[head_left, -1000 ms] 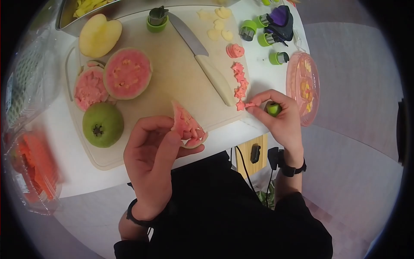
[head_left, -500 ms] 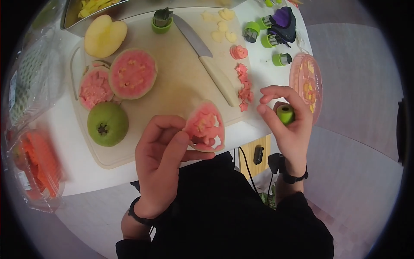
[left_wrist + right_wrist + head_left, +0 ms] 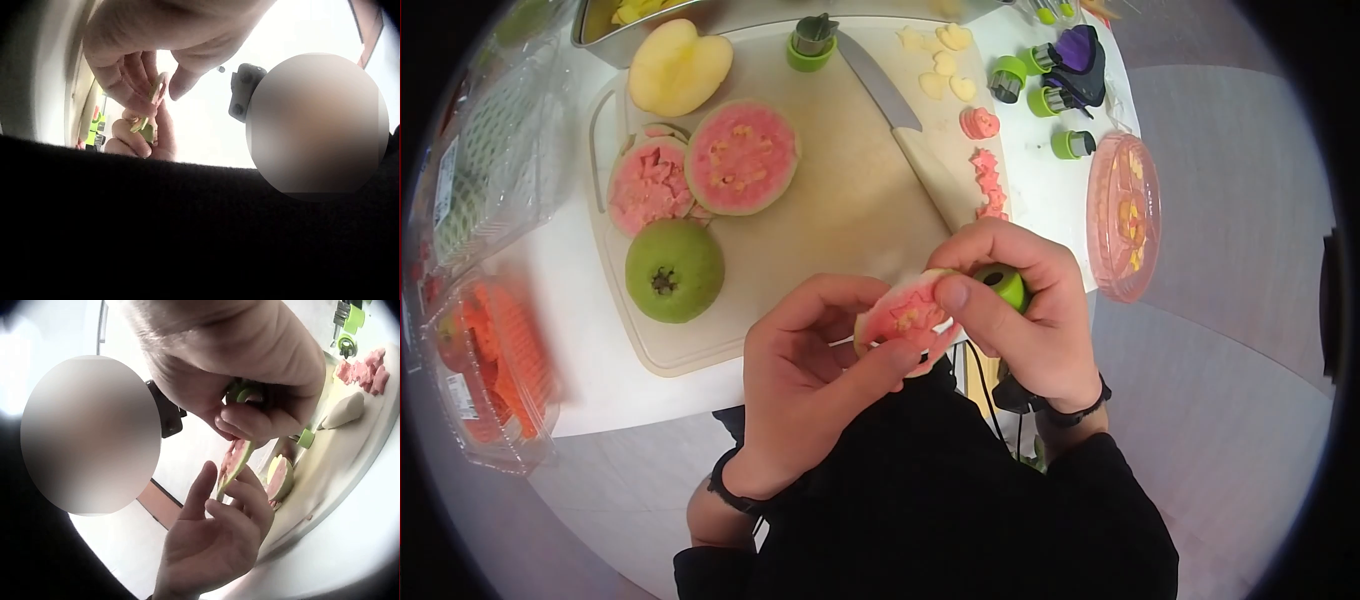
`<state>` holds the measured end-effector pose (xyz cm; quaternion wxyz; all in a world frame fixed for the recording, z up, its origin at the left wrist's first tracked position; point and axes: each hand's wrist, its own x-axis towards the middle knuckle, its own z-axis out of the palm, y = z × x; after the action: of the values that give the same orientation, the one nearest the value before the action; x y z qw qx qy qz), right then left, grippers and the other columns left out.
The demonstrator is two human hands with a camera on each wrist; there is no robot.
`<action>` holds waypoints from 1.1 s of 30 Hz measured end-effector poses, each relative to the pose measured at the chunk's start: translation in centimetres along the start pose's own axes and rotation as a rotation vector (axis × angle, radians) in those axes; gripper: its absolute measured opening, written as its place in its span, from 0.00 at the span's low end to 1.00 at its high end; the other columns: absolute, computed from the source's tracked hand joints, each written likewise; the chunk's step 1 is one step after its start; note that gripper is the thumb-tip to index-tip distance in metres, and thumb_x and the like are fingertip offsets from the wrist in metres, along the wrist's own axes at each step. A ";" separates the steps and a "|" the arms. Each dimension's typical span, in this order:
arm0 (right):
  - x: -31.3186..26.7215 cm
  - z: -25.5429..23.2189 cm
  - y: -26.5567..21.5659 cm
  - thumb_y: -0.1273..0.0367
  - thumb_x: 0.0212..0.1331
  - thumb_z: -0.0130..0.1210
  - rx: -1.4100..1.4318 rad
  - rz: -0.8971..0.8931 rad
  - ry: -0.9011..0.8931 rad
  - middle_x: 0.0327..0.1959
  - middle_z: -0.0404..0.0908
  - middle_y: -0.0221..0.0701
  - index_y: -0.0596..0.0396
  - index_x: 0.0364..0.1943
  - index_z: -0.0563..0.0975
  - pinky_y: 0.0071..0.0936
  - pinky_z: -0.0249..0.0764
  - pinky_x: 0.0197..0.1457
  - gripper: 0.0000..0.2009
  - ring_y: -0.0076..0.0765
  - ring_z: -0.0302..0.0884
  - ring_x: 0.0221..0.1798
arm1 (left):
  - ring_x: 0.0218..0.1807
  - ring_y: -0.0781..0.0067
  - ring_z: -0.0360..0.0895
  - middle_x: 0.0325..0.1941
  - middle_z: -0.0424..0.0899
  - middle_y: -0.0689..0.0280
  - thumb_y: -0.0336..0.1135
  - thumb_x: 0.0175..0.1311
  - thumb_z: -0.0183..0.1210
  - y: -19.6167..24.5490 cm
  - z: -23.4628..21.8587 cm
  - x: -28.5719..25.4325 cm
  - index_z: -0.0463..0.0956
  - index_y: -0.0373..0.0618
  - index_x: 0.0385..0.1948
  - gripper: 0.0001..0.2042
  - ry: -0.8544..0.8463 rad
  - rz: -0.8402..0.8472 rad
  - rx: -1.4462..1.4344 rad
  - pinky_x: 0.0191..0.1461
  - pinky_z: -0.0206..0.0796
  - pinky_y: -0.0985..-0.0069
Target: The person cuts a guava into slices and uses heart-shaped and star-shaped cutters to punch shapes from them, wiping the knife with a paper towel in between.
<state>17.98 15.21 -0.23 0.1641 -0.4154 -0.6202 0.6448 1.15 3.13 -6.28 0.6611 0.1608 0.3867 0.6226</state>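
Observation:
In the head view a pink guava slice (image 3: 900,315) with cut-out holes is held between both hands, in front of the table's near edge. The left hand (image 3: 815,385) pinches its lower left side with thumb and fingers. The right hand (image 3: 1030,320) grips its upper right edge, thumb on top, while a green cutter (image 3: 1003,287) stays tucked in the same palm. The right wrist view shows the slice (image 3: 234,464) edge-on, its green rind outward, between the right hand (image 3: 250,369) and the left hand (image 3: 209,550). Pink star pieces (image 3: 988,180) lie on the board's right side.
The cutting board (image 3: 850,140) bears a knife (image 3: 925,170), a halved guava (image 3: 743,157), a green guava end (image 3: 675,270), a yellow fruit half (image 3: 680,68) and a cutter (image 3: 811,45). More cutters (image 3: 1072,145) and a pink tray (image 3: 1122,220) stand right; clear boxes (image 3: 495,370) left.
The right hand has left the row of star pieces and moved left and down to the slice, gripping it. The left hand has moved right with the slice, which is now turned and tilted.

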 end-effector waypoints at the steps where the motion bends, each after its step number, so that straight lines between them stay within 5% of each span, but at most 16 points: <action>1: 0.0 0.0 -0.2 0.76 0.72 0.64 0.005 0.023 -0.015 0.36 0.87 0.27 0.62 0.45 0.83 0.19 0.75 0.41 0.03 0.17 0.82 0.37 | 0.49 0.75 0.87 0.49 0.88 0.60 0.21 0.71 0.68 0.1 -0.2 -0.1 0.79 0.32 0.57 0.15 0.000 -0.027 0.032 0.47 0.83 0.76; 5: 0.3 0.0 0.3 0.78 0.70 0.65 -0.077 -0.144 -0.036 0.35 0.87 0.26 0.61 0.42 0.84 0.20 0.73 0.39 0.02 0.16 0.80 0.36 | 0.38 0.81 0.84 0.41 0.87 0.66 0.26 0.69 0.70 0.0 0.4 0.2 0.83 0.37 0.49 0.10 0.063 0.012 0.100 0.33 0.72 0.84; 8: 0.4 0.0 0.5 0.79 0.69 0.66 -0.102 -0.174 -0.031 0.35 0.86 0.26 0.60 0.41 0.84 0.20 0.73 0.39 0.02 0.16 0.80 0.36 | 0.36 0.82 0.83 0.40 0.87 0.68 0.27 0.69 0.70 -0.1 0.0 0.3 0.84 0.39 0.49 0.10 0.045 0.032 0.190 0.32 0.70 0.84; 11: 0.3 0.1 0.4 0.79 0.68 0.66 -0.117 -0.159 -0.029 0.35 0.86 0.26 0.60 0.40 0.84 0.20 0.73 0.40 0.02 0.17 0.80 0.37 | 0.36 0.83 0.82 0.40 0.86 0.68 0.30 0.69 0.71 -0.2 0.2 0.2 0.84 0.39 0.49 0.11 0.063 0.031 0.103 0.32 0.69 0.84; 14: 0.2 0.1 0.4 0.79 0.67 0.66 -0.112 -0.161 -0.023 0.35 0.86 0.26 0.59 0.40 0.84 0.20 0.73 0.40 0.03 0.17 0.80 0.37 | 0.45 0.84 0.80 0.44 0.85 0.68 0.22 0.70 0.71 -0.1 -0.2 0.1 0.83 0.36 0.51 0.11 -0.004 -0.003 -0.062 0.49 0.72 0.82; 17: 0.4 0.2 0.6 0.80 0.65 0.67 -0.171 -0.218 0.014 0.37 0.85 0.27 0.58 0.40 0.85 0.20 0.73 0.40 0.04 0.18 0.80 0.37 | 0.48 0.82 0.82 0.45 0.85 0.67 0.22 0.71 0.69 -0.3 -0.6 0.2 0.82 0.35 0.50 0.10 -0.053 0.003 -0.074 0.52 0.74 0.80; 22: 0.8 -0.4 0.9 0.82 0.58 0.69 -0.450 -0.491 0.055 0.41 0.84 0.30 0.57 0.42 0.86 0.23 0.75 0.40 0.10 0.27 0.82 0.38 | 0.48 0.78 0.83 0.49 0.85 0.64 0.22 0.74 0.66 -0.9 -0.6 0.3 0.82 0.34 0.52 0.09 -0.059 0.071 -0.050 0.53 0.75 0.78; 27: 0.3 0.3 0.4 0.82 0.56 0.69 -0.478 -0.494 0.067 0.41 0.85 0.36 0.63 0.45 0.86 0.25 0.70 0.38 0.12 0.28 0.78 0.36 | 0.48 0.77 0.84 0.53 0.85 0.61 0.22 0.77 0.63 -1.1 -0.6 0.4 0.82 0.34 0.58 0.12 -0.013 0.117 0.051 0.51 0.78 0.79; 33: 0.1 1.0 0.5 0.80 0.52 0.74 -0.598 -0.538 0.115 0.43 0.85 0.36 0.58 0.45 0.87 0.28 0.81 0.40 0.15 0.34 0.87 0.39 | 0.49 0.77 0.86 0.55 0.86 0.60 0.24 0.79 0.61 -1.0 -0.7 0.3 0.84 0.33 0.59 0.12 0.012 0.178 0.194 0.48 0.81 0.81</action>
<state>17.34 14.50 -0.80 0.2332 -0.3034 -0.8568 0.3457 1.39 3.06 -7.51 0.5823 0.2542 0.4332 0.6393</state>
